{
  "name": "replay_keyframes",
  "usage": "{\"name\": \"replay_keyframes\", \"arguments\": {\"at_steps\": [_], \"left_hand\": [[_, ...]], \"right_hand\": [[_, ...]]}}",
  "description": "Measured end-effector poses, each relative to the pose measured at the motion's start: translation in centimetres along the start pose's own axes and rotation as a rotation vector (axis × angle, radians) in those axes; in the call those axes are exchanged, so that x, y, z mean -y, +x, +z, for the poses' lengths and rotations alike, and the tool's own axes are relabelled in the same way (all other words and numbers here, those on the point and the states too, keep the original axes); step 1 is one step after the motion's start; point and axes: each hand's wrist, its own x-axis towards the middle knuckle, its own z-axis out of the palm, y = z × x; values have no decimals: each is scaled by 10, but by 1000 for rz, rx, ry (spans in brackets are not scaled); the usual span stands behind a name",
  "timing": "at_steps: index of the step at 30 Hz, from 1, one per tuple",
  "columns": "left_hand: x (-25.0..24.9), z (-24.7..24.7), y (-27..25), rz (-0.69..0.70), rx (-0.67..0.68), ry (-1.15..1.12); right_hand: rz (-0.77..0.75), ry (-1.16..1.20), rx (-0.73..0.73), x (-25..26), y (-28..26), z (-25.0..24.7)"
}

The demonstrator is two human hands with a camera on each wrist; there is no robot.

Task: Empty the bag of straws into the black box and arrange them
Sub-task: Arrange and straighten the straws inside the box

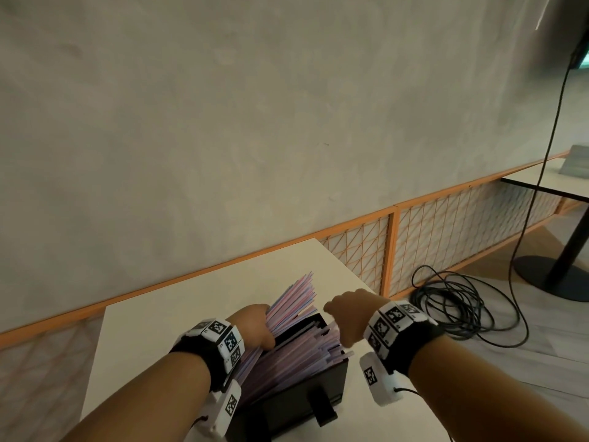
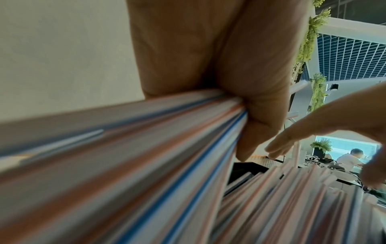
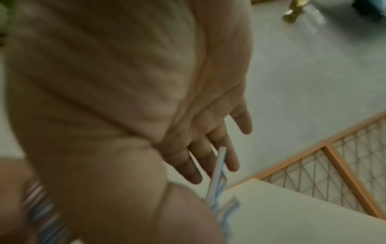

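Gripping straws (image 1: 291, 301) above the black box (image 1: 302, 400), left hand (image 1: 255, 327).

straws (image 1: 306, 349): pink, blue, white; heaped slanting in box | black box (image 1: 306, 397): open, on table

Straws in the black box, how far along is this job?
Mostly emptied: the black box on the table already holds a heap of straws, and no bag is in view. In hand: the left hand grips a bundle of straws that fans up past the box's far edge, while the right hand reaches over the heap, fingers straight. Left: lay the bundle down and straighten the crooked ones.
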Motion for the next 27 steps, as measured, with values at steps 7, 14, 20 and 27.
{"name": "replay_keyframes", "arguments": {"at_steps": [7, 14, 20, 27], "left_hand": [[-3, 6, 3, 54, -5, 46], [6, 9, 6, 49, -19, 39], [4, 16, 10, 8, 10, 23], [5, 25, 13, -20, 18, 48]], "right_hand": [[45, -283, 55, 17, 4, 9], [162, -316, 74, 1, -10, -16], [15, -254, -5, 30, -1, 10], [60, -264, 18, -1, -1, 2]]}}
